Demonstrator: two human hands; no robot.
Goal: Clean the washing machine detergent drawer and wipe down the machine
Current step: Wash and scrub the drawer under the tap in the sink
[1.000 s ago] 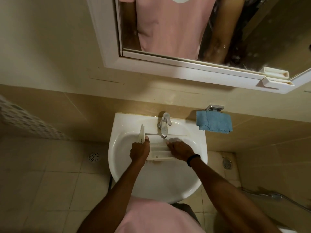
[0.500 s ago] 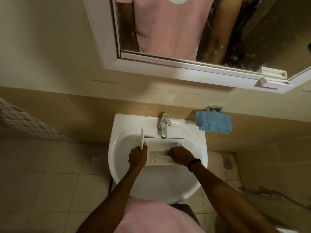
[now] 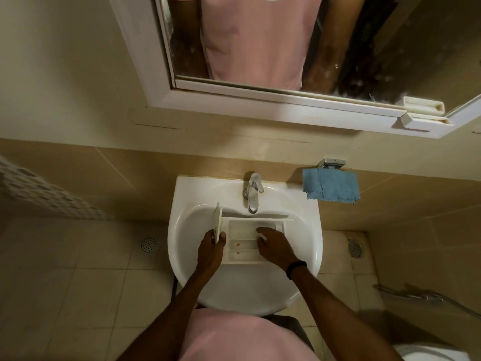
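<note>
White plastic detergent drawer [image 3: 244,230] lies across the sink [image 3: 182,204] basin. The left hand [image 3: 210,247] grips its upright front panel. The right hand [image 3: 276,247] rests on its compartments, fingers bent; whether it holds anything cannot be told.

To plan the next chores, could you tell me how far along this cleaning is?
Done: the detergent drawer is out, in the sink. In hand: the left hand grips its front end while the right hand touches its compartments. Left: wiping the machine, not in view; the blue cloth hangs on the wall.
</note>
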